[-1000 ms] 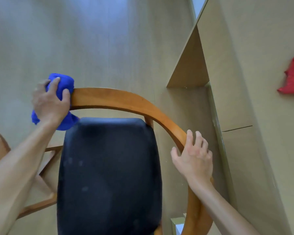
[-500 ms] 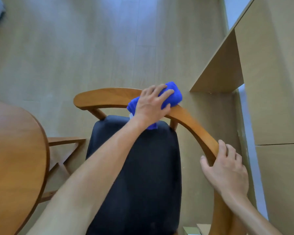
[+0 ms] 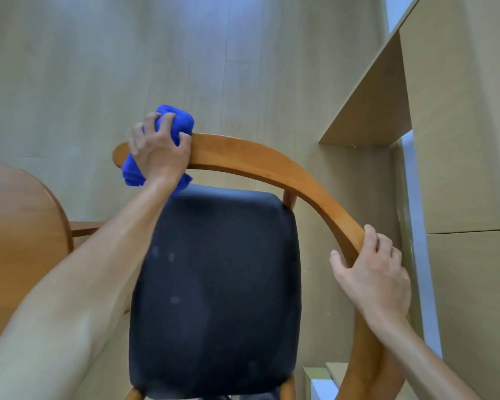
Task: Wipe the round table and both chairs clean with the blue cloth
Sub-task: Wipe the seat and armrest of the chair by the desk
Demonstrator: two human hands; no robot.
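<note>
A wooden chair with a curved backrest rail (image 3: pixel 260 163) and a black padded seat (image 3: pixel 217 290) stands below me. My left hand (image 3: pixel 159 151) grips the bunched blue cloth (image 3: pixel 176 122) and presses it around the left end of the rail. My right hand (image 3: pixel 373 272) holds the right part of the same rail, fingers curled over its top. The round wooden table (image 3: pixel 18 243) shows its edge at the left.
A light wooden cabinet or shelf unit (image 3: pixel 451 134) stands close on the right of the chair. Pale wood flooring (image 3: pixel 127 67) stretches beyond the backrest. A small box (image 3: pixel 321 379) lies on the floor by the chair's right rear.
My left hand slid the cloth along the rail from its left end to the middle, then back to the left end. My right hand stayed on the right of the rail.
</note>
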